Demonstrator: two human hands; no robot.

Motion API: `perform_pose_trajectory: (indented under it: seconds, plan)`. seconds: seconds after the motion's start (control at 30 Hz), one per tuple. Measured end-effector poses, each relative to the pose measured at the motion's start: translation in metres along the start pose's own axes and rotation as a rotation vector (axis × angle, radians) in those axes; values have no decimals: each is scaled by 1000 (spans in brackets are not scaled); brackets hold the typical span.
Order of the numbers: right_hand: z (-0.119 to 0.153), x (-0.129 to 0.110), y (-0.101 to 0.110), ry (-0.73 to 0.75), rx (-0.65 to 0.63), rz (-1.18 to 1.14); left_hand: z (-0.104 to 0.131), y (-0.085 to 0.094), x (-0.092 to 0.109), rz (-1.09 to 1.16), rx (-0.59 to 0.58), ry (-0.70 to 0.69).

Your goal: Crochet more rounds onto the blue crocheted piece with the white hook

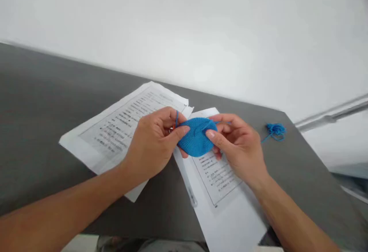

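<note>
A blue knitted or crocheted piece, oval in outline, is stretched between both hands above the printed sheets. My left hand pinches its left edge, thumb on top, with a strand of blue yarn over a finger and a small orange-red thing partly hidden between the fingers. On the right edge, my right hand grips the piece with its thumb on the front and the other fingers behind. Near the table's right side lies a small tangle of blue yarn, with a strand running toward my right hand.
Printed sheets lie on the dark grey table: a left stack and a right sheet. A clear, slim object, perhaps a pen, rests on the right sheet's left edge. A white wall stands behind the table.
</note>
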State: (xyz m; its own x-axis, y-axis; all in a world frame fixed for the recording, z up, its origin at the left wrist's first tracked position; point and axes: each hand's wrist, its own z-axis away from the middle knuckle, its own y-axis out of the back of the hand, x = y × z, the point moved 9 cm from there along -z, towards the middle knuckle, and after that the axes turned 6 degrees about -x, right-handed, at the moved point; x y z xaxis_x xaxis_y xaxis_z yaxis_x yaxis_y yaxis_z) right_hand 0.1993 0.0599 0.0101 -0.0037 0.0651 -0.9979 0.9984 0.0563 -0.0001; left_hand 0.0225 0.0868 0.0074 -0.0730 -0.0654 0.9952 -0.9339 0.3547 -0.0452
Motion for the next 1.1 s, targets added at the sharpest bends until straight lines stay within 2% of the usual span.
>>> perform_pose_trajectory:
  seconds: [0.07, 0.13, 0.3, 0.43, 0.6, 0.8, 0.87, 0.93, 1.03, 1.1]
  plan:
    - [2, 6, -11, -60, -129, -56, 2, 2, 3, 26, 27, -17]
    - [4, 8, -16, -74, -180, -89, 3, 2, 4, 63, 33, -17]
    - [5, -4, -8, 62, -51, -61, 2, -7, 1, 205, -38, 42]
    - [6, -15, -6, 169, -5, -9, 3, -14, -2, 299, -100, 73]
    - [6, -20, -2, 209, 16, 57, 5, -15, -3, 288, -125, 76]
    - [6, -12, 1, 208, -27, 170, 1, -13, -6, 245, -105, 121]
    - [10, -20, 5, 328, 7, 312, 0, -10, -9, 231, -70, 143]
    - [19, -36, 1, 527, -5, 529, -1, -6, -12, 222, -31, 157]
    - [31, -46, -24, 727, -164, 882, -2, -4, -15, 241, 10, 178]
    - [37, -48, -37, 822, -246, 981, -1, -8, -18, 291, -3, 216]
